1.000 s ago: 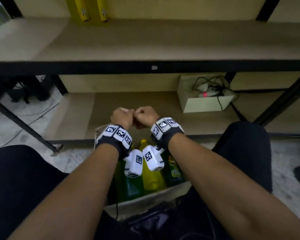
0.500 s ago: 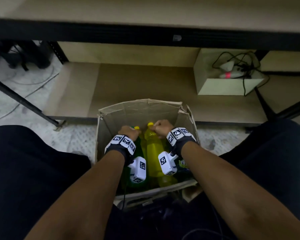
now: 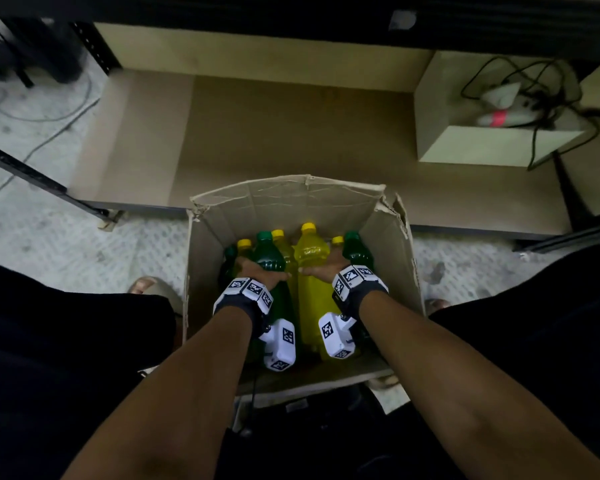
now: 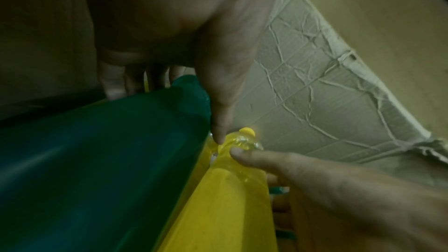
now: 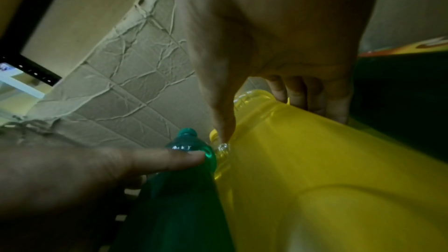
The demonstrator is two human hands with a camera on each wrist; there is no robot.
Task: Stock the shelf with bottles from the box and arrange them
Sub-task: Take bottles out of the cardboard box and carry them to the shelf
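An open cardboard box (image 3: 284,199) stands on the floor between my knees, holding several green and yellow bottles upright. My left hand (image 3: 257,270) grips a green bottle (image 3: 267,254) just below its shoulder; in the left wrist view the thumb (image 4: 219,122) lies on one side of the green bottle (image 4: 97,160) and the fingers (image 4: 116,85) curl behind it. My right hand (image 3: 326,268) grips the yellow bottle (image 3: 309,251) beside it; in the right wrist view its fingers (image 5: 303,99) wrap round the yellow bottle (image 5: 315,179). The two hands nearly touch.
The low shelf board (image 3: 291,133) lies just beyond the box, bare on its left and middle. A pale open carton (image 3: 492,150) with cables sits on its right end. A black shelf rail (image 3: 291,8) crosses overhead. My knees flank the box.
Both hands dropped from shelf height into the box and slid from the bottle caps down onto the bodies. My view tilted down.
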